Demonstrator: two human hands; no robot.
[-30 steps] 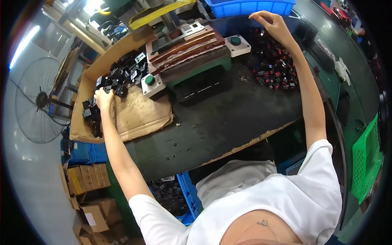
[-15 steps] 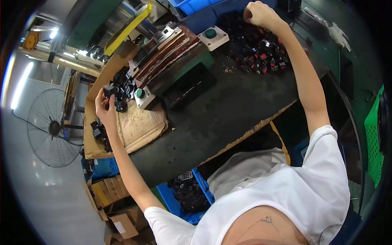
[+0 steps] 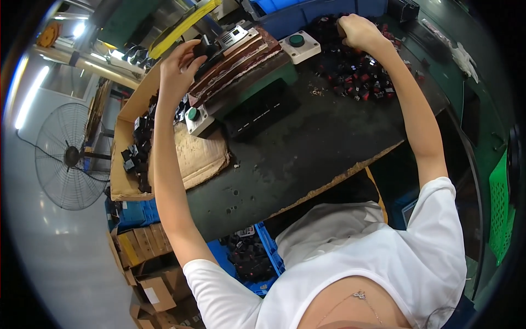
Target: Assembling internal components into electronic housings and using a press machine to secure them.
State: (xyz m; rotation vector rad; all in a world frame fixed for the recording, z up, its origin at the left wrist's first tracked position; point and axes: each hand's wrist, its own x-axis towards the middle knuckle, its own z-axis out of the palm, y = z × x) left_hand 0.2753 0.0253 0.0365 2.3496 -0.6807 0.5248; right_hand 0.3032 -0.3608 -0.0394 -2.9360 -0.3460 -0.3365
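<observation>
My left hand (image 3: 179, 67) is raised over the left end of the brown fixture (image 3: 235, 60), fingers pinching a small black part (image 3: 204, 49). My right hand (image 3: 357, 30) is closed among a pile of small black and red parts (image 3: 356, 77) at the far right of the dark worktable (image 3: 307, 148). What the right fingers hold is hidden. Two grey button boxes with green buttons flank the fixture, one at the left (image 3: 196, 119) and one at the right (image 3: 298, 45).
A cardboard tray (image 3: 192, 159) with several black parts (image 3: 137, 148) lies at the table's left. A blue crate (image 3: 307, 13) stands at the back. A floor fan (image 3: 68, 156), cardboard boxes (image 3: 137, 252) and a blue bin of parts (image 3: 252, 257) are below the table.
My left hand has lifted from the cardboard tray up to the fixture, carrying a black part. My right hand has stayed in the parts pile. The view has tilted.
</observation>
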